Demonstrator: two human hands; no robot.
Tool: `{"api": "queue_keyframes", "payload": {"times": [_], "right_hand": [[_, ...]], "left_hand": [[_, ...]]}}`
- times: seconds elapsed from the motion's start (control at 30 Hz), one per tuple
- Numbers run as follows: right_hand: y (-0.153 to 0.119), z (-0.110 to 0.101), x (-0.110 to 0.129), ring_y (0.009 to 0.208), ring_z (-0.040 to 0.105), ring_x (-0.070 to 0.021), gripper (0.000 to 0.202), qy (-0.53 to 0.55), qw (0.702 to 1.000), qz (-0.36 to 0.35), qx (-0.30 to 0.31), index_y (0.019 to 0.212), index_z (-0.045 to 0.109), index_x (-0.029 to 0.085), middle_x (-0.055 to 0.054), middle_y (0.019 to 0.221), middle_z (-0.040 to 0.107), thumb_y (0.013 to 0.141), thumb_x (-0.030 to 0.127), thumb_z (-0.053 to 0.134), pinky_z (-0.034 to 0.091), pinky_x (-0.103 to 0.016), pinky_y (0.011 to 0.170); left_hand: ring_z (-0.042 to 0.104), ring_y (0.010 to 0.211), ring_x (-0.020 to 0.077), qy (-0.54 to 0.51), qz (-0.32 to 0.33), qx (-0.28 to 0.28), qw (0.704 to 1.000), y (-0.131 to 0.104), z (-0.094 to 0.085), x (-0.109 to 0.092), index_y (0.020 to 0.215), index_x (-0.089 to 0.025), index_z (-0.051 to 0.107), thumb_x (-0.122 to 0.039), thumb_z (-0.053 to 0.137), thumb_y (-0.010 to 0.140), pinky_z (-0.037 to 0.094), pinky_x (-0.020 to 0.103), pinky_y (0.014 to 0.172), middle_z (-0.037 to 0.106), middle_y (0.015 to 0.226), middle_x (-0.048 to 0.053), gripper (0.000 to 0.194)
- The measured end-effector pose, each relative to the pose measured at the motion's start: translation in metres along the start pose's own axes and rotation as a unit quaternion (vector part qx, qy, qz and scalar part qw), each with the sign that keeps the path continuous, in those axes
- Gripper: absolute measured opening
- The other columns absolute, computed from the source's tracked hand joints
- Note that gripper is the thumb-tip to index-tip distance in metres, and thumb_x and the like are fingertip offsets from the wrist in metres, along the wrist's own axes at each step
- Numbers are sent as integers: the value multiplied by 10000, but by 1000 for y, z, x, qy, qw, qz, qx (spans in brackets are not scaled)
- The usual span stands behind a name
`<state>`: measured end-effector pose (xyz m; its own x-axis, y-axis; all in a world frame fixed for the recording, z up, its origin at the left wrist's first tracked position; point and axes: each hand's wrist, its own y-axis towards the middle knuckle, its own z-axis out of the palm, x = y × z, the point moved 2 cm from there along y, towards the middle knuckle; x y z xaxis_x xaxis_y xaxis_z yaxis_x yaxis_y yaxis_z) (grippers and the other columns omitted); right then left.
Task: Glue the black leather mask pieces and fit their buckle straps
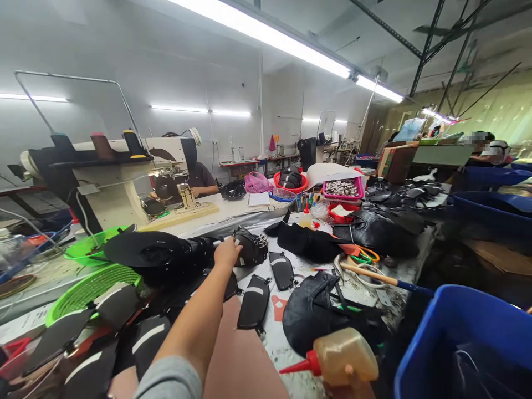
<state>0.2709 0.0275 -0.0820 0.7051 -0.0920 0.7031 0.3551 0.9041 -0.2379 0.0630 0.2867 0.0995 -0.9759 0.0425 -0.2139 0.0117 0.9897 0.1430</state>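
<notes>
My left hand [226, 252] reaches out over the table, its fingers closed at the edge of a black curved piece [248, 248] with metal rings, in a row of such pieces. The fingertips are partly hidden. At the bottom, my right hand [349, 374] holds a glue bottle [343, 352] of yellowish liquid, its red nozzle pointing left. Only a fingertip and part of this hand show around the bottle. Between the hands lie flat black pieces with pale strips [253, 302], another flat black piece [282, 270] and a rounded black leather piece [310, 310].
Green baskets [93, 291] stand at left, near more black pieces [152, 335]. A blue bin [461, 338] is at lower right, by a wooden-handled tool [369, 272]. Across the table are a sewing machine [124, 188], a pink tray [343, 188] and a co-worker [203, 180].
</notes>
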Motion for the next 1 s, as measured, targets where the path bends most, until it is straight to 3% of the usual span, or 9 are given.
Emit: {"api": "queue_keyframes", "payload": {"times": [0.07, 0.2, 0.27, 0.33, 0.47, 0.57, 0.77, 1.0], "right_hand": [[-4, 3, 7, 677, 675, -235, 503, 13, 1000, -1, -11, 913, 640, 210, -52, 821, 724, 509, 443, 828, 550, -313, 516], [-9, 9, 23, 563, 643, -187, 518, 20, 999, -17, -43, 840, 644, 219, -6, 737, 716, 430, 463, 844, 528, -275, 450], [-9, 11, 28, 527, 621, -153, 496, 32, 998, -21, -49, 831, 645, 236, 24, 725, 709, 437, 468, 838, 522, -256, 445], [-9, 10, 31, 517, 607, -130, 486, 39, 998, -18, -47, 836, 644, 250, 44, 740, 706, 446, 470, 833, 520, -243, 452], [-8, 8, 34, 481, 573, -103, 457, 33, 999, -13, -34, 817, 643, 236, 53, 699, 688, 480, 497, 808, 520, -231, 465], [-8, 10, 37, 448, 543, -84, 463, 26, 999, -15, -26, 803, 638, 227, 64, 660, 670, 474, 507, 805, 519, -220, 465], [-17, 18, 39, 463, 554, -79, 486, -11, 1000, -25, -15, 808, 632, 215, 59, 658, 669, 462, 507, 808, 517, -204, 461], [-21, 36, 32, 609, 631, -155, 476, -108, 991, -68, 27, 847, 632, 201, 9, 723, 682, 454, 382, 831, 516, -226, 443]], "left_hand": [[609, 959, 228, 4, 14, -23, 1000, -21, -26, 3, 1163, -178, 545, -381, 492, 892, 466, 346, 809, 655, 1022, 92, 342], [578, 1040, 243, 18, 46, -41, 998, -83, -77, 18, 1191, -267, 541, -435, 456, 887, 418, 311, 842, 656, 1081, 35, 357], [582, 1028, 241, 32, 55, -31, 998, -121, -92, 28, 1168, -278, 564, -409, 490, 871, 417, 298, 823, 663, 1073, 13, 333], [611, 948, 252, 68, 70, 7, 995, -160, -93, 37, 1098, -276, 612, -380, 509, 856, 435, 298, 759, 686, 1002, 9, 282], [620, 941, 271, 62, 86, 99, 989, -220, -61, 46, 1072, -280, 630, -341, 531, 842, 462, 310, 743, 687, 1019, 21, 258], [604, 1008, 259, 39, 86, 103, 990, -239, -28, 46, 1168, -272, 564, -316, 509, 865, 470, 316, 797, 656, 1116, 32, 311], [530, 1146, 241, 4, 127, 119, 985, -250, 20, 51, 1194, -212, 530, -269, 506, 882, 434, 334, 944, 560, 1270, 79, 318], [402, 1271, 267, -5, 148, 149, 978, -252, 34, 56, 1286, -149, 463, -269, 566, 850, 336, 402, 1059, 457, 1367, 136, 464]]}}
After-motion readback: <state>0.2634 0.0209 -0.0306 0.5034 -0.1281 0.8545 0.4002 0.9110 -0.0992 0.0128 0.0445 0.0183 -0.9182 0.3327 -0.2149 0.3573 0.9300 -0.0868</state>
